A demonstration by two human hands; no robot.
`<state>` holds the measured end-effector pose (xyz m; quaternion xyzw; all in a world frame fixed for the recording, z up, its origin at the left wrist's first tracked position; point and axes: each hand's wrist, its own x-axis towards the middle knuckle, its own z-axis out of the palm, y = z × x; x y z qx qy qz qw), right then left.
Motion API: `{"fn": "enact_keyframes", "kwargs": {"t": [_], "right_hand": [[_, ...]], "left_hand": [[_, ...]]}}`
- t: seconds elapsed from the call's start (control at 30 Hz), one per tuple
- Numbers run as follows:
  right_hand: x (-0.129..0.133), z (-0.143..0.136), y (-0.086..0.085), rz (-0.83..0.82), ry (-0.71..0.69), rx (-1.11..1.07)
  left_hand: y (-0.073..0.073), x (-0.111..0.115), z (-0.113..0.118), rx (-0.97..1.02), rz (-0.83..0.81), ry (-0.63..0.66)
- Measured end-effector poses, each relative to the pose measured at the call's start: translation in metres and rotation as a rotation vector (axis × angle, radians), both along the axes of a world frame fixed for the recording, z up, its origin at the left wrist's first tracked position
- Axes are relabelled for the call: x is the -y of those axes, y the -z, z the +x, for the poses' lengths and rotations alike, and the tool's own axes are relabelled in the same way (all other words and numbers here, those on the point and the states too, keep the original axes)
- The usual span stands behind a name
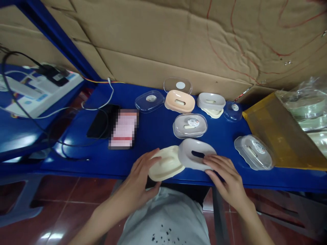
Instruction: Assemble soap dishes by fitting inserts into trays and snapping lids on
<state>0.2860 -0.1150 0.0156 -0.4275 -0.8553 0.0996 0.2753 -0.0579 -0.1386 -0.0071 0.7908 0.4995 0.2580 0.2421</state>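
My left hand [145, 175] is closed on the left end of a cream soap dish base [167, 163], with the thumb below and the fingers on top. In my right hand [223, 172] is the right end of a light grey soap dish tray [186, 160] that has a long slot in its middle. The tray's left edge overlaps the right edge of the cream base. Just behind them lies a soap dish with a clear lid [190, 126] and a round sticker.
Farther back are a peach soap dish [180, 101], a grey one [211, 100] and loose clear lids [149, 101]. A lidded dish [255, 152] and a carton [283, 136] of wrapped dishes stand right. Left are a phone [124, 129], cables and a power strip [46, 93].
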Motion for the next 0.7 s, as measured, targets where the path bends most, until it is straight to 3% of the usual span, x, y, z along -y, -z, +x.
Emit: {"fn": "enact_keyframes", "kwargs": {"t": [0.1,0.3,0.7], "right_hand": [[0.001,-0.013,-0.004,-0.006,-0.082,0.023],[0.002,-0.037,-0.003,0.057,-0.093,0.048],[0.003,-0.037,0.005,0.077,-0.143,0.23]], "left_hand": [[0.004,-0.012,0.013,0.103,-0.05,0.044],[0.003,-0.027,0.026,0.124,-0.039,0.12],[-0.001,-0.03,0.023,0.0,-0.07,0.128]]}}
